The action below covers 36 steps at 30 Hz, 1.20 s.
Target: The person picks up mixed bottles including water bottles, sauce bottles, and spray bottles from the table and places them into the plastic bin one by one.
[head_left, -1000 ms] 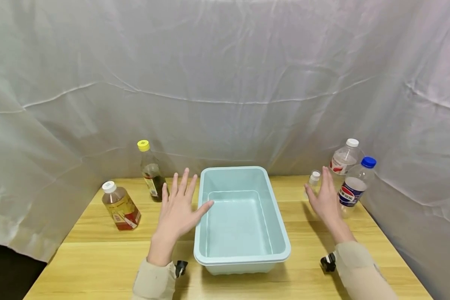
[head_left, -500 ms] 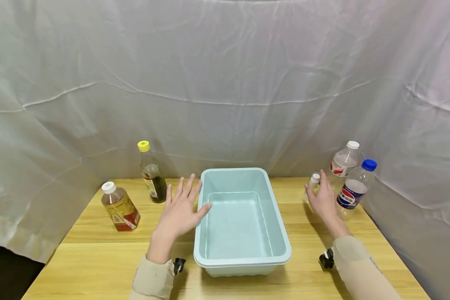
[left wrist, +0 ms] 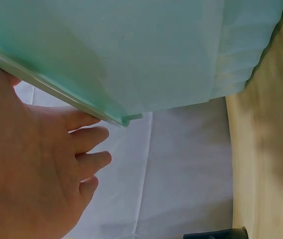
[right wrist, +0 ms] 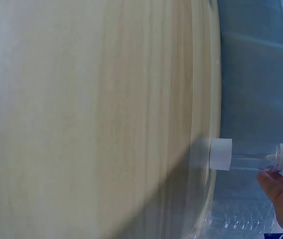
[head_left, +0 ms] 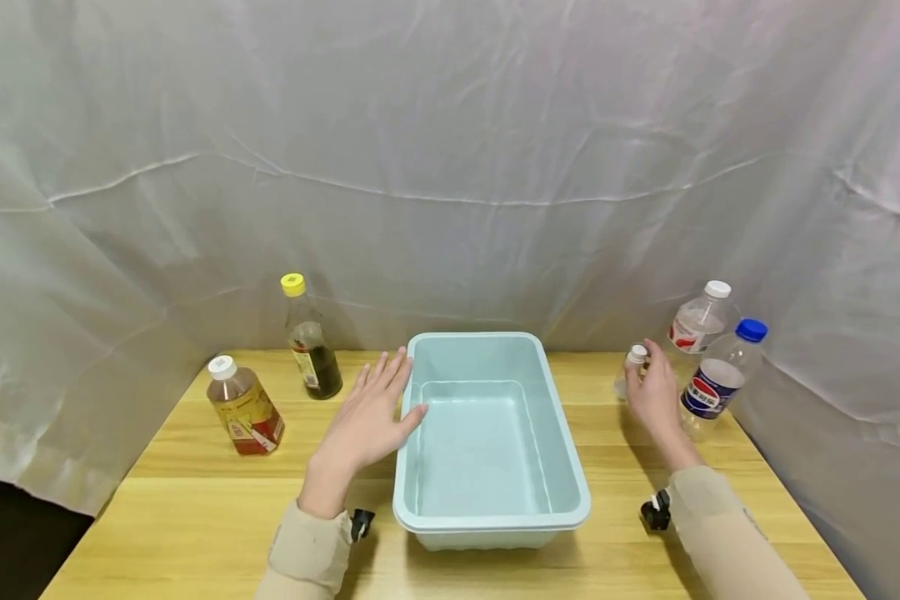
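A yellow-capped bottle (head_left: pixel 312 343) stands before a grey curtain (head_left: pixel 450 150).

Bright head view, dimmer, hazier wrist views, soft tabletop (head_left: pixel 195 533) shadows.

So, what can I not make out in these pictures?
Head view: part of the small bottle, behind the right hand.
Head view: fine print on the yellow label, too small.
Left wrist view: part of the tub, past the top edge.
Right wrist view: part of that hand, past the right edge.
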Tool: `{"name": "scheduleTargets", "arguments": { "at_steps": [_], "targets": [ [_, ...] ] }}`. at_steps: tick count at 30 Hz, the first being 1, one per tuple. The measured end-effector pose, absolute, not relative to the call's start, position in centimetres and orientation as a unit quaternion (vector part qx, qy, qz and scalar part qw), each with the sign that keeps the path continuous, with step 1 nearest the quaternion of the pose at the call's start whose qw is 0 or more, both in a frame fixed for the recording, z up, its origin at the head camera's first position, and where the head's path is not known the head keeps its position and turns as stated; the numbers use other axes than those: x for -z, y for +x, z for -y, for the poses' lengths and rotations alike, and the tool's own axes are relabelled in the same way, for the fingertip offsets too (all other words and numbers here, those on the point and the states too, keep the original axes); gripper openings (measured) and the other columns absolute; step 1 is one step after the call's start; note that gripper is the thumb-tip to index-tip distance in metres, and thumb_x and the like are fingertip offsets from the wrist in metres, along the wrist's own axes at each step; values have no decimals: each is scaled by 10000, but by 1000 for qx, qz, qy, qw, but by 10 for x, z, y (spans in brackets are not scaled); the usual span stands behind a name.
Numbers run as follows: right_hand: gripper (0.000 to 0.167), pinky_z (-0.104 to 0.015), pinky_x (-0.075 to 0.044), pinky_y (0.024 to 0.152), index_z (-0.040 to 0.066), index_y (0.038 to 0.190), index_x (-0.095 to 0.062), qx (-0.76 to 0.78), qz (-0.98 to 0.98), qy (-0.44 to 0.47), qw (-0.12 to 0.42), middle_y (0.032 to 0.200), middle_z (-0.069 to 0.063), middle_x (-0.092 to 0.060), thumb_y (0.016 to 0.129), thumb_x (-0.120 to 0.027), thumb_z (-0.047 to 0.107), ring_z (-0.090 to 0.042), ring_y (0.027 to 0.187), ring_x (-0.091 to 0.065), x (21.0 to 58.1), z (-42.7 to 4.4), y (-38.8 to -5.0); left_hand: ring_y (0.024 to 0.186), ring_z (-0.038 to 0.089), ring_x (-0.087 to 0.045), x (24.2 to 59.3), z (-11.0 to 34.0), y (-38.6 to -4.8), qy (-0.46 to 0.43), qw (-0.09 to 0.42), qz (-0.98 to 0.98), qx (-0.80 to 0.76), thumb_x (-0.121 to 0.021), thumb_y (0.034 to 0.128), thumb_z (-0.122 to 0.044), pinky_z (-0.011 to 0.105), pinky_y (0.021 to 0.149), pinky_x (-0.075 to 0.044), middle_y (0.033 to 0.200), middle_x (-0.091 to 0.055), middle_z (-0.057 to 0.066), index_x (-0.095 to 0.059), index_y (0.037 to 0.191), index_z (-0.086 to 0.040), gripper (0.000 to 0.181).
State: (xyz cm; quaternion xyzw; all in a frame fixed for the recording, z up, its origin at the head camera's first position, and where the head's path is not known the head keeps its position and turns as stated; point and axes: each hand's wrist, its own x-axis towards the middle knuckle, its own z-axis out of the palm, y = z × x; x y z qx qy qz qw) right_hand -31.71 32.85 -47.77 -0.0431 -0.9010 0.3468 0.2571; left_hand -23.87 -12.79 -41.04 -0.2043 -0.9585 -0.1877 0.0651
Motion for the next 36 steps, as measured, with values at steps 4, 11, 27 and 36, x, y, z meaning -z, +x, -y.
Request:
{"name": "scheduleTargets", "arguments": {
  "at_steps": [4,11,27,36],
  "targets": [
    [545,-651,-441,1080,-71,1529,-365,-356,895,-46,265,1463,-366,-467,1037,-572,41,-540,1266,-525,476,-329,-318,1599,319,-87,410,127,-242,-210,64,955,198,-511,1055,-500,505,1304,-92,1730,-115,84,-233,1643,-32,801],
    [526,-631,-493,1035,-97,1489,-389,-366,889,-35,275,1437,-368,-479,1013,-593,-8,-535,1232,-550,475,-327,-317,1597,317,-126,410,128,-243,-212,68,955,196,-508,1056,-492,482,1306,-103,1727,-148,92,-252,1637,-23,789],
    [516,-592,-536,995,-117,1464,-412,-382,886,-10,263,1410,-357,-508,993,-612,-51,-531,1217,-569,476,-322,-301,1594,320,-137,409,128,-241,-214,69,953,204,-536,1050,-463,482,1305,-116,1721,-165,103,-282,1626,-9,777],
    [512,-529,-530,982,-86,1473,-429,-382,884,-14,269,1424,-325,-524,1006,-628,-15,-507,1237,-589,469,-313,-289,1594,316,-137,409,128,-239,-214,70,953,201,-518,1052,-481,467,1306,-101,1720,-167,101,-284,1625,-8,779]
  ]
}}
